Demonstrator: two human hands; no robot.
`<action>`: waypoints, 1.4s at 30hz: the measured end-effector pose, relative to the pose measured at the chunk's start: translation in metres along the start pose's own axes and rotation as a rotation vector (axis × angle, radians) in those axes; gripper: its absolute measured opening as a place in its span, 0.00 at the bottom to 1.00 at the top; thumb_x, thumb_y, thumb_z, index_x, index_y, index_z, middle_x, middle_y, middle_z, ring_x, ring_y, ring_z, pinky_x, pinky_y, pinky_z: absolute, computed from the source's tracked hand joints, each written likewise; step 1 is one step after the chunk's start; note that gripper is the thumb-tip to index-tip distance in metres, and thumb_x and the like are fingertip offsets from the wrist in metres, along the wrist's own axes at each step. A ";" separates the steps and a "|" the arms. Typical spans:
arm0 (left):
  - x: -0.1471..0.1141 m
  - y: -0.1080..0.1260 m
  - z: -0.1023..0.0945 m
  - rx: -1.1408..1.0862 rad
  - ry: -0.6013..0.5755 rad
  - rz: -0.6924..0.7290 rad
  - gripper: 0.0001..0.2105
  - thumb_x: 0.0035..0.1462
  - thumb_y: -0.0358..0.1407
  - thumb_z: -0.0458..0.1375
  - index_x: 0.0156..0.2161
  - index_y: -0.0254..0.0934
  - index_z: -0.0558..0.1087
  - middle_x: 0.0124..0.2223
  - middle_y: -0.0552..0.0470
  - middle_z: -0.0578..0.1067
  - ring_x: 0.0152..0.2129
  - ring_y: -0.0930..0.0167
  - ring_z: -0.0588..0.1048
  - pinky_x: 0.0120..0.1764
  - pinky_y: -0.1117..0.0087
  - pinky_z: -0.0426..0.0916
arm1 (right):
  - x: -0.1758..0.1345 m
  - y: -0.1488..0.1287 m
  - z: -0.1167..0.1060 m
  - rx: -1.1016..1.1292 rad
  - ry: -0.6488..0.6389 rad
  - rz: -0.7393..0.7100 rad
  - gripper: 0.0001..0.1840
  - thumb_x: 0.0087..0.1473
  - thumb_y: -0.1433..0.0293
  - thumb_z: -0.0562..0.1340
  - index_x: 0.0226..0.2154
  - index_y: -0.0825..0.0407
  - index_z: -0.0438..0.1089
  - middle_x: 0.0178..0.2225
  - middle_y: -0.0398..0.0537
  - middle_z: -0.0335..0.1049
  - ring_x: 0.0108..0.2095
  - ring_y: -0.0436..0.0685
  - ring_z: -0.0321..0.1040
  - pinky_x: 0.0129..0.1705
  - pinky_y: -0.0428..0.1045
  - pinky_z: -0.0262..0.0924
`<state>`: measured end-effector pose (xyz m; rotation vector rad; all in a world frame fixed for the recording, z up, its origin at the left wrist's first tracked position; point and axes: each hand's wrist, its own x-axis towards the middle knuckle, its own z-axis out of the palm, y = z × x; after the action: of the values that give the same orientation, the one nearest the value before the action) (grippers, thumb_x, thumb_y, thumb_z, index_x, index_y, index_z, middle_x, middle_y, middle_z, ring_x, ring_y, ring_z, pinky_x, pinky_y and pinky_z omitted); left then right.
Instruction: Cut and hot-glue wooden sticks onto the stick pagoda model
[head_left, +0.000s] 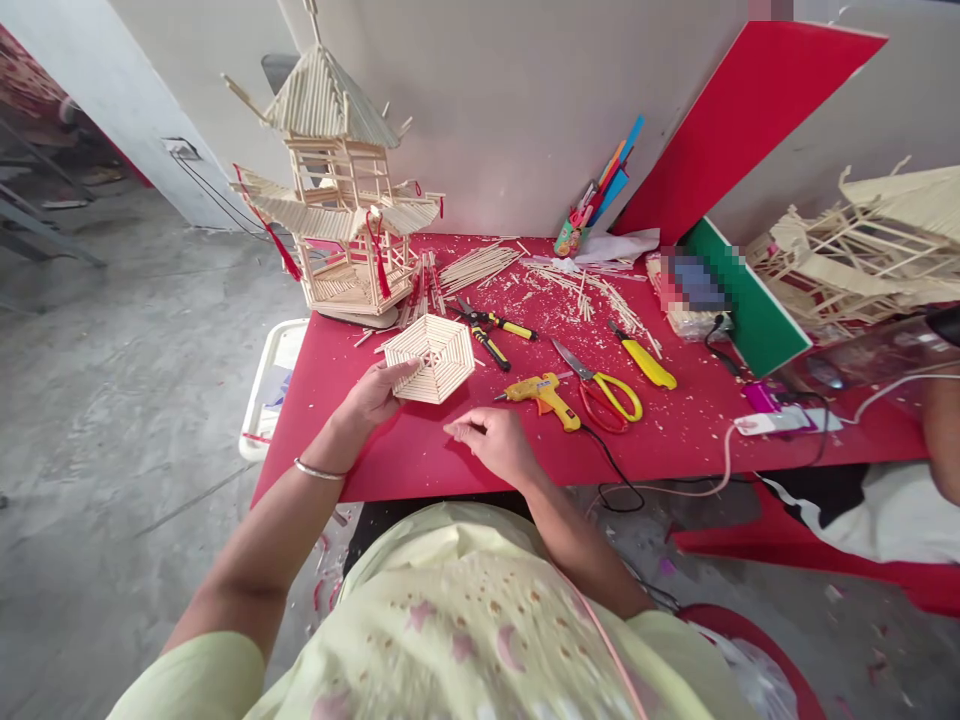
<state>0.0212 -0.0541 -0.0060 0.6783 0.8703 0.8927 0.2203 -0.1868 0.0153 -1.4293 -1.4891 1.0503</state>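
1. One red desk (675,435) carries the work.
2. Two stick-built models stand on it: a tiered pagoda (341,218) at the far left, and a second model (896,210) at the right, behind a green board (742,290).
3. One hexagonal stick panel (444,373) is held above the desk's near left part, in front of the pagoda.
4. Two hands: the left hand (375,393) is clamped on the panel, thumb on top; the right hand (495,440) is just beside it, thumb and index fingertip close together, and I cannot tell whether they pinch anything.
5. Four tools lie right of the panel: one pair of scissors (591,376), one pair of pliers (478,322), one yellow glue gun (546,396), one yellow-handled cutter (649,363).
6. One pen cup (570,239) stands by the wall.
7. Loose thin sticks (480,268), too many to count, lie near the pagoda.
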 end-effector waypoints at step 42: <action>-0.118 -0.045 0.060 -0.164 -0.138 -0.112 0.22 0.55 0.49 0.70 0.46 0.33 0.83 0.46 0.40 0.84 0.45 0.59 0.83 0.47 0.64 0.78 | -0.017 -0.009 0.014 -0.585 0.191 -0.669 0.31 0.73 0.53 0.50 0.71 0.50 0.58 0.64 0.57 0.71 0.69 0.66 0.63 0.72 0.65 0.51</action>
<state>0.0487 -0.1864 0.0287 0.5365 0.6963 0.7973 0.2051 -0.2046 0.0196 -1.1933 -2.0136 0.0638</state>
